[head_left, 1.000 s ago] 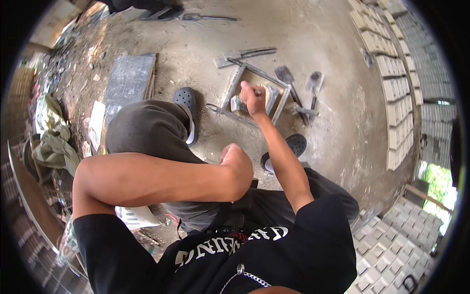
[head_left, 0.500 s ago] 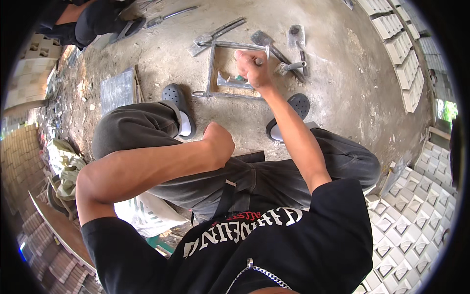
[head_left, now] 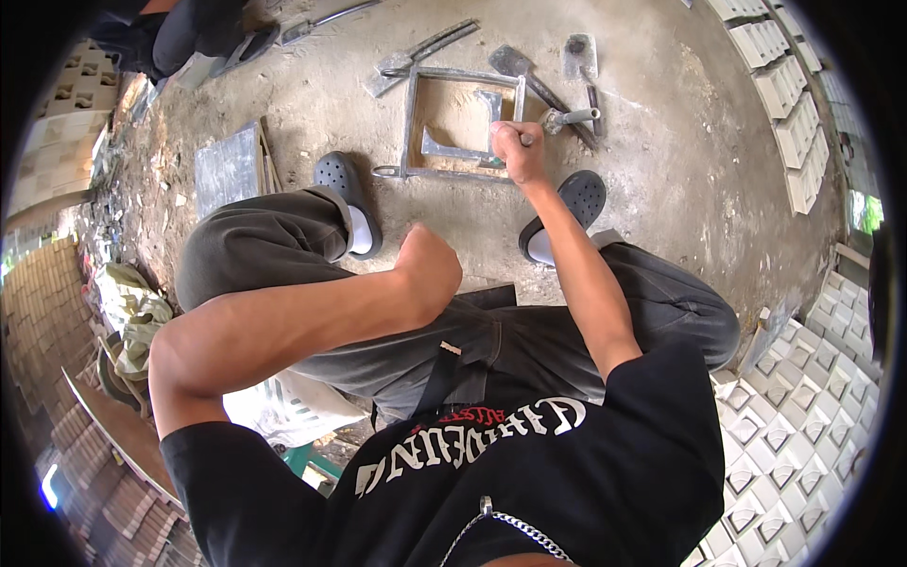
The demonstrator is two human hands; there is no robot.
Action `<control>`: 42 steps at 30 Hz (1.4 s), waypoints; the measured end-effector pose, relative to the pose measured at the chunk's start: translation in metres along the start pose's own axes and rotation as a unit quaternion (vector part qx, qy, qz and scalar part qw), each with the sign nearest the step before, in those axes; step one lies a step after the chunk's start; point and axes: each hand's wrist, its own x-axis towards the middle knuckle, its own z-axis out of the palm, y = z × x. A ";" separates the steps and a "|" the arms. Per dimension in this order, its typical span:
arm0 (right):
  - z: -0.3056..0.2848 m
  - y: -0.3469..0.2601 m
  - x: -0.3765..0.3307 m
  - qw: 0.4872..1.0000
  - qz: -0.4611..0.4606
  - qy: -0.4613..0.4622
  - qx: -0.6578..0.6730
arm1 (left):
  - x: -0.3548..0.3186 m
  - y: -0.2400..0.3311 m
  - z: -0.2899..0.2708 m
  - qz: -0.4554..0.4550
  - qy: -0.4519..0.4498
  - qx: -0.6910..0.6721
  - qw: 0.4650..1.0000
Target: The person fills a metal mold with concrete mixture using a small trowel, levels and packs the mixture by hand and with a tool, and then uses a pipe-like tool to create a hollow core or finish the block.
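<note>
Over the near right corner of a square metal mould frame [head_left: 412,118], my right hand [head_left: 519,153] is closed around a tool's handle [head_left: 526,139]. Only the round handle end shows clearly; the tool's working end is hidden, with a bit of green just below the hand. Pale, sand-coloured powder [head_left: 453,111] covers the inside of the frame. Grey angled plates [head_left: 458,148] lie in it along the near and right sides. My left hand [head_left: 431,272] is a closed fist above my left thigh, apart from the frame, with nothing visible in it.
Right of the frame lie a trowel [head_left: 511,62], a flat scraper [head_left: 579,55] and a tool with a pipe-like handle [head_left: 578,116]. Another trowel [head_left: 387,76] lies beyond it. Dark boards [head_left: 227,170] are at left, pale patterned blocks [head_left: 784,435] at right. A person's leg [head_left: 175,42] shows far left.
My right hand has moved nearer to me and slightly right with the tool, uncovering the frame's far right part and the right-hand plate. My left fist stays above the thigh.
</note>
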 end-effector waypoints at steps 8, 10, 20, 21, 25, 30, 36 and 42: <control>-0.016 0.036 0.002 0.998 -0.049 -0.021 0.034 | 0.004 0.002 -0.011 -0.002 0.001 0.007 1.000; -0.009 0.012 0.005 0.999 -0.023 -0.004 0.031 | -0.001 0.004 -0.011 -0.004 0.009 0.016 1.000; -0.009 0.009 0.004 1.000 0.011 -0.001 -0.023 | -0.011 0.012 -0.013 0.001 0.028 0.026 0.999; -0.006 0.000 0.000 0.999 0.033 0.009 0.004 | -0.013 0.011 -0.019 0.008 0.012 0.017 1.000; -0.012 0.043 -0.004 0.998 0.035 -0.023 -0.052 | -0.016 0.012 -0.022 0.031 0.006 0.002 0.999; 0.020 0.013 0.016 0.999 0.009 -0.038 -0.015 | -0.024 0.014 -0.028 0.034 -0.005 0.036 0.999; 0.041 0.040 0.011 0.994 0.029 -0.069 -0.083 | -0.022 0.019 -0.037 0.056 0.005 0.042 0.998; 0.052 0.023 0.020 0.997 0.016 -0.063 -0.045 | -0.042 0.015 -0.050 0.069 0.014 0.044 0.997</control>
